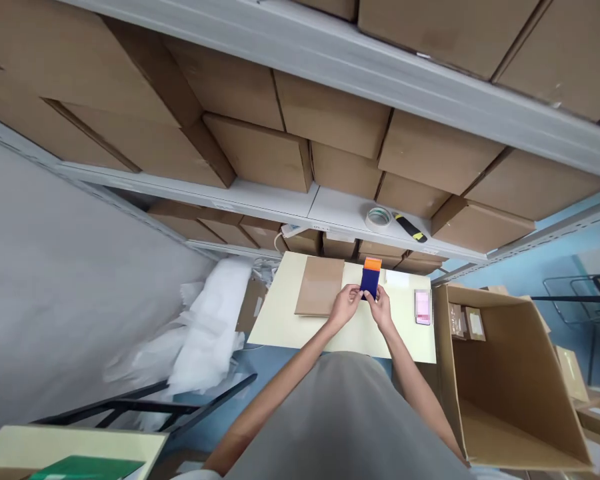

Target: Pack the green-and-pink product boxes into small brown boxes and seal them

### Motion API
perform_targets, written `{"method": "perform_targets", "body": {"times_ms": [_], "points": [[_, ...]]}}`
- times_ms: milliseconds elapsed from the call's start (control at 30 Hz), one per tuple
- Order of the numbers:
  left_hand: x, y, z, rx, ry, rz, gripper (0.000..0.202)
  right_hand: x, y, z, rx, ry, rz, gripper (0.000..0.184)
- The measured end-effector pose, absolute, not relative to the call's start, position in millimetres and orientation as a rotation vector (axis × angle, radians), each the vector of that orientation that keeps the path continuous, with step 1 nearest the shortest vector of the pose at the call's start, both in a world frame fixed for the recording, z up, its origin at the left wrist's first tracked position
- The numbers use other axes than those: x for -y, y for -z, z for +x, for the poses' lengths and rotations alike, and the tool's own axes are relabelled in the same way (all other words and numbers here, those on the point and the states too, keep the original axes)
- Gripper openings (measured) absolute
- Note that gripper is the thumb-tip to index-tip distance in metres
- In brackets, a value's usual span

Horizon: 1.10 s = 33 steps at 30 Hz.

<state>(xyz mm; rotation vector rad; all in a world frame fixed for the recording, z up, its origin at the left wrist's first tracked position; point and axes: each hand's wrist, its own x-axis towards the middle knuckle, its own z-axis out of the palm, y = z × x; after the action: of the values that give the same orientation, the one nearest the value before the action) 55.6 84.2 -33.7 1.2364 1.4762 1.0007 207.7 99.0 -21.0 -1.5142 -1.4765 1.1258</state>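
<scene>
Closest to the lens is a grey shirt [353,420] at 6 o'clock. Left grip [347,303] and right grip [380,308] are both narrow, pinching the near end of a blue box [369,280] with an orange far end, over the pale tabletop [280,320]; can't tell if it's touching. My worry: a loose pinch could let the orange end tip, and squeezing too hard might dent it. Going outward, brown cardboard [321,285] sits at 9 o'clock, white paper [398,279] at 3, phone [423,308] at 4 near the edge, so a stray bump could knock it off. Open carton [505,367] beyond that. Tape roll [379,218]'s on the shelf [340,207] at 12, cutter [410,228] at 1.
</scene>
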Motion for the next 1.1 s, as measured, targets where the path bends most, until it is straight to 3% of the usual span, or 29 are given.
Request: {"method": "perform_targets", "body": {"times_ms": [167,333,433,567,700,867,1000,1100], "points": [[-122,-29,16,-1.359,-1.441,1.282,0.025,-153,-47,165,1.678,-0.991,-1.314,0.054],[-178,-87,-31,-1.403,-1.628,1.308,0.028,-227,-109,108,1.874,-0.793,-1.185,0.056],[-197,-95,-47,-1.446,-1.640,1.218,0.038,-268,-133,80,2.061,-0.683,-1.224,0.052],[-180,-66,-60,-1.460,-1.573,1.074,0.036,-302,-144,61,2.353,-0.521,-1.387,0.050],[-141,-26,-80,-1.528,-1.506,0.987,0.019,-318,-142,53,2.466,-0.432,-1.500,0.065],[-112,9,-106,-1.662,-1.377,0.900,0.013,-309,-133,55,2.406,-0.327,-1.370,0.076],[-81,51,-121,-1.752,-1.188,0.804,0.014,-244,-80,89,2.192,-0.315,-1.305,0.067],[-42,85,-124,-1.802,-1.016,0.724,0.020,-163,-11,132,2.053,-0.599,-1.510,0.061]]}}
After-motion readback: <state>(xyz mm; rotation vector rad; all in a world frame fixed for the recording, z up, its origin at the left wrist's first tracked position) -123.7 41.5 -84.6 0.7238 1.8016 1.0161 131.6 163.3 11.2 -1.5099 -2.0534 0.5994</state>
